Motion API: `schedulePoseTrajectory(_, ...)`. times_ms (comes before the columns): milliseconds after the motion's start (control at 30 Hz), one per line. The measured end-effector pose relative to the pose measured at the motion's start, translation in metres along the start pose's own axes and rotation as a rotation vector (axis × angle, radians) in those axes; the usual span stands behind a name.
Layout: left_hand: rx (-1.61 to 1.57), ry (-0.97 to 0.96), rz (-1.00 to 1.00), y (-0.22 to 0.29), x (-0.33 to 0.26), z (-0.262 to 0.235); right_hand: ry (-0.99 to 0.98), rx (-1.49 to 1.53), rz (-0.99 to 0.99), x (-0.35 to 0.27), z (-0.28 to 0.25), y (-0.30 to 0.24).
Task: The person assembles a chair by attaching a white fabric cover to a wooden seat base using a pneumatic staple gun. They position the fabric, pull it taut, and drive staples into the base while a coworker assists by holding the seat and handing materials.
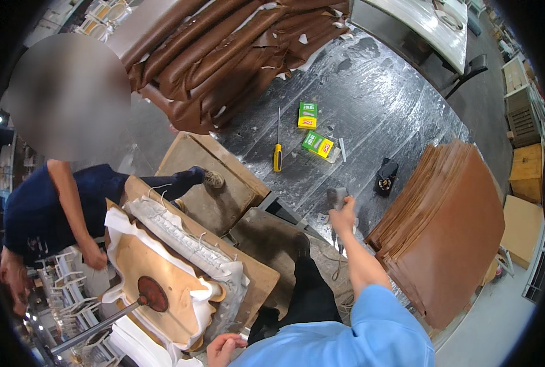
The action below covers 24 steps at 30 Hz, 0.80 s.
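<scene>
Right hand is wrapped tight around a grey staple gun just left of the brown panel stack — looks heavy and rigid, best held by its handle — while the left hand, loosely curled, holds nothing I can see.

Glossy, wrinkled plastic sheeting covers the dark worktop, catching the light in pale streaks. Brown leather hides lie on it in smooth folds with a soft sheen, raw whitish edges showing. A stack of matt brown leather panels sits alongside. The right hand grips a grey metal staple gun. The upturned chair seat shows bare plywood, edged with white fabric.
</scene>
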<state>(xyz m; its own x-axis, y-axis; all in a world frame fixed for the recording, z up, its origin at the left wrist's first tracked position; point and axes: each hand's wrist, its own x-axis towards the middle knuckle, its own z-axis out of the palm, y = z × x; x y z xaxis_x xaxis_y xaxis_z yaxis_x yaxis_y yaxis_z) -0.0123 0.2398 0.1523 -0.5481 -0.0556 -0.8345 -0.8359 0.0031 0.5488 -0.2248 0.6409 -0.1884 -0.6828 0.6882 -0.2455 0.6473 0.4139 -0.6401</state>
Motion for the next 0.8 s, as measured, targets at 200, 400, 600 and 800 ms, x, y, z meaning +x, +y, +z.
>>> schedulePoseTrajectory(200,0.166,-0.269,0.186,0.027,0.083,0.055,-0.758,1.015,0.363,-0.061,-0.116,-0.057)
schedulePoseTrajectory(400,-0.185,-0.618,0.182,0.057,0.107,0.093,-1.104,1.241,0.162,-0.159,-0.145,-0.133)
schedulePoseTrajectory(600,-0.365,-0.690,0.180,0.028,0.043,0.032,-0.858,1.325,0.212,-0.277,-0.120,-0.172)
schedulePoseTrajectory(800,-0.306,-0.498,0.488,-0.023,-0.017,-0.017,-1.171,1.450,0.238,-0.351,-0.110,-0.191)
